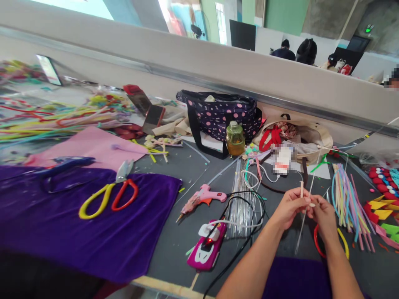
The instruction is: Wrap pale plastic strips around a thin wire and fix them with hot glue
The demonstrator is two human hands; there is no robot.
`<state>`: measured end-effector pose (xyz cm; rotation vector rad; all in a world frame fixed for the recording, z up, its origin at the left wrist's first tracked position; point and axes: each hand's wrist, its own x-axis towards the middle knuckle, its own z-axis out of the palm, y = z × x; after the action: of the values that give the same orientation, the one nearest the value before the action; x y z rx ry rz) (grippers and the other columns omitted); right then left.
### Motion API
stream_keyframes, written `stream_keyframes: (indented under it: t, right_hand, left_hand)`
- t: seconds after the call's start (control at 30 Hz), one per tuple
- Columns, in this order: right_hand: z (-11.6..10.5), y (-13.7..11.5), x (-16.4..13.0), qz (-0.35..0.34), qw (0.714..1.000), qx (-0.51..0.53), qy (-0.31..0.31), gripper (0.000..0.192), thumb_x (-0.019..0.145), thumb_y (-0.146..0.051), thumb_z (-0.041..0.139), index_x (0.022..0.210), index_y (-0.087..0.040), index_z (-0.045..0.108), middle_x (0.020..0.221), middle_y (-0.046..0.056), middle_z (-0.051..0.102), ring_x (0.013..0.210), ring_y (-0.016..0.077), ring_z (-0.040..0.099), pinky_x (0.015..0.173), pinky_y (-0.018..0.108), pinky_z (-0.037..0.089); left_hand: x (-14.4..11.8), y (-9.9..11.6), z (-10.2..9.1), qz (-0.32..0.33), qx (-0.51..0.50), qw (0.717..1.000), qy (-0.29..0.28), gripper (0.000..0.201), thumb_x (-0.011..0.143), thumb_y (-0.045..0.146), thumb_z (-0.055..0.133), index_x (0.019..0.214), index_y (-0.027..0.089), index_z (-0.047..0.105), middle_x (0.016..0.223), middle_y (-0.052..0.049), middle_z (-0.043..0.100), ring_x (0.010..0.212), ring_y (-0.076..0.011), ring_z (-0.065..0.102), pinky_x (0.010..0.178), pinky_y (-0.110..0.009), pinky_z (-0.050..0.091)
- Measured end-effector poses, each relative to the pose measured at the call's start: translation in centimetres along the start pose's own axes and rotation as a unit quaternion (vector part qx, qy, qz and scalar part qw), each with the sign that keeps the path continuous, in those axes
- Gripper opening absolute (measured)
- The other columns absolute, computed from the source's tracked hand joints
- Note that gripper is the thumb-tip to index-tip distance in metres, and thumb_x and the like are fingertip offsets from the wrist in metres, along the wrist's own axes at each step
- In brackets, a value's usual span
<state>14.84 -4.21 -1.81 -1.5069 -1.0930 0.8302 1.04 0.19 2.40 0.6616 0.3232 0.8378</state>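
Observation:
My left hand (pixel 292 207) is closed in a pinch, with a short pale peach strip (pixel 301 187) standing up from its fingers. Beside it, my right hand (pixel 324 215) is also closed, its fingertips meeting the left ones at a small whitish piece (pixel 312 204) too small to name. A thin pale wire (pixel 314 176) runs between the hands, reaching above and below them. Which fingers grip the wire cannot be made out. Partly hidden beneath my right forearm are scissors with a red and a yellow handle (pixel 343 243).
A pink glue gun (pixel 204 198), a magenta power strip (pixel 208 246) with cables and a bundle of silvery wires (pixel 241 207) lie left of my hands. Pastel pipe cleaners (pixel 346 195) lie right. Behind stand a green-capped bottle (pixel 235 139) and a dotted bag (pixel 215 118). Other scissors (pixel 127 195) rest on purple cloth (pixel 93 245).

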Motion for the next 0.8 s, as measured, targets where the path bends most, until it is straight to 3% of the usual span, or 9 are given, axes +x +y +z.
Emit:
stream_keyframes:
  t: [0.07, 0.13, 0.3, 0.4, 0.6, 0.7, 0.8]
  right_hand:
    - [-0.8, -0.3, 0.3, 0.044, 0.992, 0.120, 0.021, 0.032, 0.080, -0.049, 0.062, 0.079, -0.017, 0.059, 0.047, -0.008, 0.045, 0.035, 0.0051, 0.035, 0.034, 0.016, 0.025]
    - [-1.0, -0.6, 0.4, 0.051, 0.981, 0.183, 0.050, 0.030, 0.077, -0.045, 0.067, 0.074, -0.018, 0.056, 0.051, -0.008, 0.047, 0.037, 0.0040, 0.036, 0.035, 0.014, 0.024]
    - [-0.2, -1.1, 0.2, 0.065, 0.966, 0.245, 0.040, 0.036, 0.069, -0.036, 0.074, 0.097, -0.019, 0.060, 0.080, 0.000, 0.062, 0.055, 0.0095, 0.054, 0.044, 0.019, 0.042]
    - [0.2, -1.4, -0.1, 0.069, 0.965, 0.254, 0.025, 0.029, 0.073, -0.034, 0.069, 0.096, -0.018, 0.063, 0.080, 0.001, 0.063, 0.057, 0.0107, 0.055, 0.049, 0.022, 0.045]
    - [0.7, -0.9, -0.3, 0.048, 0.980, 0.191, 0.025, 0.023, 0.076, -0.036, 0.066, 0.091, -0.019, 0.064, 0.069, -0.002, 0.061, 0.055, 0.0111, 0.053, 0.047, 0.020, 0.039]
    - [0.9, -0.3, 0.4, 0.023, 0.996, 0.085, 0.010, 0.027, 0.077, -0.041, 0.062, 0.092, -0.018, 0.064, 0.066, -0.002, 0.060, 0.053, 0.0120, 0.051, 0.048, 0.021, 0.039]
    - [1.8, -0.3, 2.0, -0.051, 0.997, -0.048, -0.041, 0.028, 0.077, -0.044, 0.056, 0.084, -0.018, 0.065, 0.065, 0.000, 0.060, 0.056, 0.0144, 0.053, 0.050, 0.023, 0.041]
  left_hand:
    - [0.3, -0.4, 0.0, 0.007, 0.007, 1.000, 0.023, 0.027, 0.064, 0.034, 0.077, 0.076, 0.012, 0.064, 0.057, 0.002, 0.056, 0.044, -0.0063, 0.047, 0.051, -0.023, 0.048]
    - [0.5, -0.7, -0.1, 0.011, 0.021, 0.999, 0.044, 0.027, 0.065, 0.034, 0.076, 0.077, 0.012, 0.065, 0.058, 0.002, 0.055, 0.045, -0.0056, 0.044, 0.052, -0.023, 0.048]
    - [0.8, -1.3, -0.3, 0.009, 0.050, 0.996, 0.071, 0.028, 0.065, 0.035, 0.077, 0.076, 0.012, 0.064, 0.062, 0.000, 0.059, 0.050, -0.0066, 0.048, 0.051, -0.019, 0.041]
    - [1.1, -1.6, -0.3, 0.001, 0.064, 0.995, 0.081, 0.032, 0.064, 0.039, 0.077, 0.074, 0.012, 0.064, 0.063, -0.002, 0.061, 0.052, -0.0079, 0.051, 0.051, -0.019, 0.039]
    - [1.2, -1.6, -0.1, 0.040, 0.080, 0.991, 0.104, 0.035, 0.065, 0.043, 0.077, 0.070, 0.012, 0.063, 0.059, -0.001, 0.058, 0.051, -0.0086, 0.051, 0.049, -0.019, 0.037]
    - [0.9, -1.3, 0.1, 0.067, 0.068, 0.990, 0.099, 0.035, 0.066, 0.043, 0.076, 0.070, 0.012, 0.063, 0.058, 0.000, 0.057, 0.048, -0.0078, 0.048, 0.049, -0.020, 0.039]
    - [0.5, -0.9, 0.3, 0.073, 0.051, 0.993, 0.076, 0.034, 0.065, 0.041, 0.077, 0.070, 0.011, 0.064, 0.061, -0.001, 0.059, 0.049, -0.0076, 0.049, 0.051, -0.021, 0.043]
